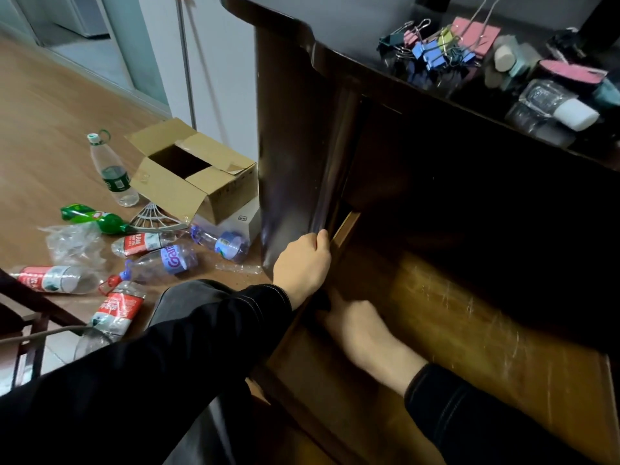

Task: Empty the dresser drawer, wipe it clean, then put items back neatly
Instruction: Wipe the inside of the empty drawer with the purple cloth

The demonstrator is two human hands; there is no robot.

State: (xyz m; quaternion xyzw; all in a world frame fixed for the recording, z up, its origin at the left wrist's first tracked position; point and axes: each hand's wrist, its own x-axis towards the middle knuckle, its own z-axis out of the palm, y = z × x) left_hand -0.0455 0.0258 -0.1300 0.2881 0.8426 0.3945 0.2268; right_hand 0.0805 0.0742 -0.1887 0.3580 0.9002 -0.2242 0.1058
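The dresser drawer (469, 330) is pulled out, and its scratched wooden bottom is bare. My left hand (302, 263) grips the drawer's left side wall (345, 226), right beside the dark dresser panel (295, 146). My right hand (359, 327) lies palm down inside the drawer at its left side. Its fingers are closed on a small dark wad (322, 302), seemingly a cloth, and both are blurred by motion. On the dresser top lie the taken-out items: coloured binder clips (426, 48), pink notes (476, 35), erasers (506, 55) and a clear tape dispenser (553, 102).
On the wooden floor to the left sit an open cardboard box (191, 172), several plastic bottles (114, 169) and a white fan (152, 218). A dark chair frame (30, 317) stands at the lower left. My knee (188, 300) is close to the drawer front.
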